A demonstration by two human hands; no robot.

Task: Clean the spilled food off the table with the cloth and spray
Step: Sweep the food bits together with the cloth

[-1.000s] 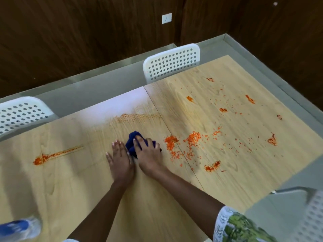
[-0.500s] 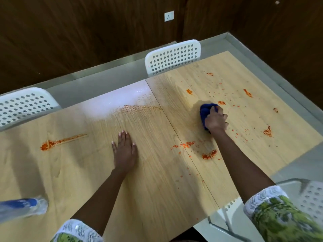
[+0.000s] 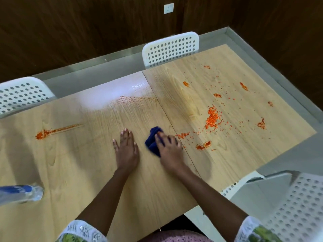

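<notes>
Around you: two white perforated chairs (image 3: 170, 48) at the far edge of the bench (image 3: 70, 163), a third chair (image 3: 297, 206) at your near right, dark wood wall behind with a white socket (image 3: 168, 8). Spray bottle (image 3: 21, 193) lay on its side at the bench's near left edge, well apart from both hands, blurred. Nothing sat between your hands and the spill.

Spill (image 3: 212, 117): orange grains, densest pile right of the bench seam, scattered specks and small smears out toward the far right corner. Separate orange streak (image 3: 52, 131) on the left half. Faint wet smear (image 3: 136, 100) across the middle near the far edge.

Cloth (image 3: 153, 142): dark blue, bunched, on the bench just left of the seam, grains just beside it on the right.

Your left hand (image 3: 126, 149) lay flat, fingers straight and together, palm on the bench, just beside the cloth. Your right hand (image 3: 169, 147) pressed on the cloth, motion-blurred; whether the fingers curled into the fabric, I couldn't tell.
</notes>
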